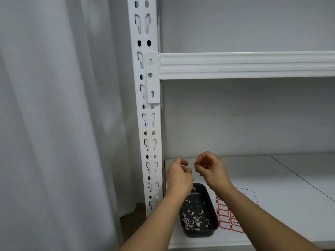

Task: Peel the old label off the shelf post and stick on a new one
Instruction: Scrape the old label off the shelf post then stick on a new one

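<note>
The white slotted shelf post (149,124) runs top to bottom left of centre; I can make out no label on its face. Both hands hover just right of it, above a black tray (211,205) holding several torn label scraps (192,217). My left hand (178,178) has its fingers curled and pinches a small whitish scrap at thumb and fingertip. Close beside it, my right hand (210,169) has its fingertips bunched on a tiny reddish scrap. A sheet of red-bordered new labels (223,217) lies on the shelf beside the tray, partly under my right forearm.
A white shelf board (272,187) carries the tray and sheets, with a white peeled backing sheet (249,194) behind the labels. A ribbed white beam (244,66) crosses above. A grey curtain (63,124) hangs left of the post.
</note>
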